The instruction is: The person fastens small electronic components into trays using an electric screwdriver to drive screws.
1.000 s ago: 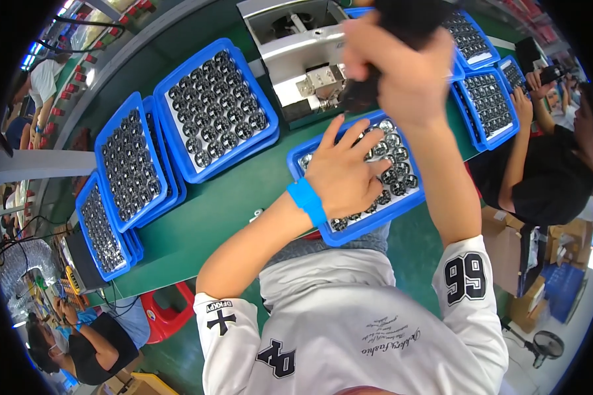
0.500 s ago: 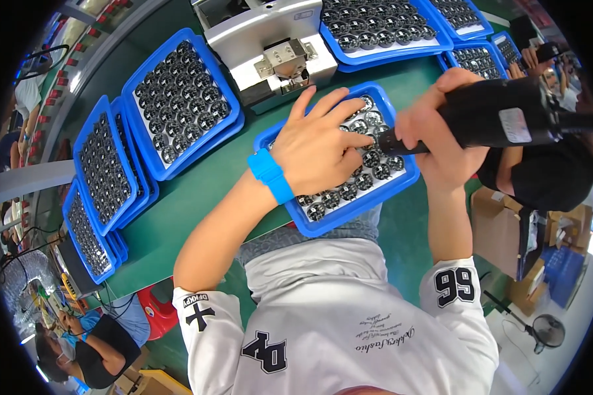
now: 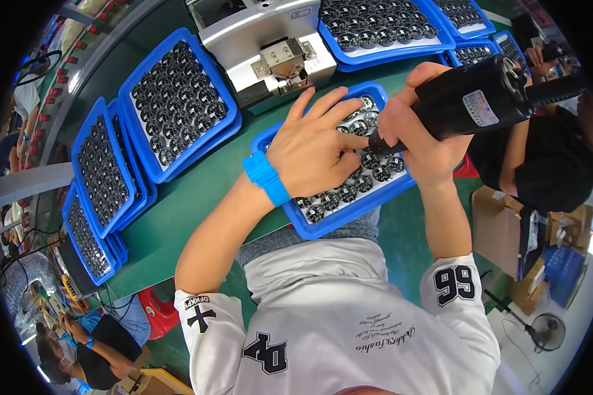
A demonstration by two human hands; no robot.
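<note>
My left hand (image 3: 315, 146), with a blue band at the wrist, lies spread over a blue tray (image 3: 362, 210) holding rows of small round black-and-clear parts (image 3: 347, 192) on a white sheet. Its index finger reaches to the tip of a black electric screwdriver (image 3: 461, 99). My right hand (image 3: 422, 141) is wrapped round the screwdriver's front end, holding it slanted, with its back end and cable toward the right. The tip points down among the parts beside my left fingers; its exact contact is hidden.
A silver machine (image 3: 286, 56) stands just behind the tray. Stacked blue trays (image 3: 234, 122) of similar parts line the green table (image 3: 178, 204) at left, with another tray (image 3: 389, 56) at far right. Co-workers sit at both sides; cardboard boxes (image 3: 497, 220) stand at right.
My right hand and the screwdriver have shifted slightly left, and the tool's body has turned so its label shows more. My left hand and the tray have moved slightly left.
</note>
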